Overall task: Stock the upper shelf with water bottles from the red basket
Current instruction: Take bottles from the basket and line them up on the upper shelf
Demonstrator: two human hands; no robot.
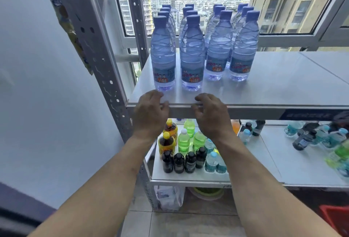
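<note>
Head view, left hand (150, 113) and right hand (211, 114) loosely curled, empty, red basket (335, 218) cropped, rear water bottles (192, 53) hidden.

Counts of bottles on two shelves.
Upper shelf (283, 85): about fourteen water bottles (192, 53) in four rows. Lower shelf (188, 177): four black-capped dark bottles (179, 163), three green bottles (183, 140), two yellow-capped brown bottles (166, 142); the blurred ones at right cannot be counted.
</note>
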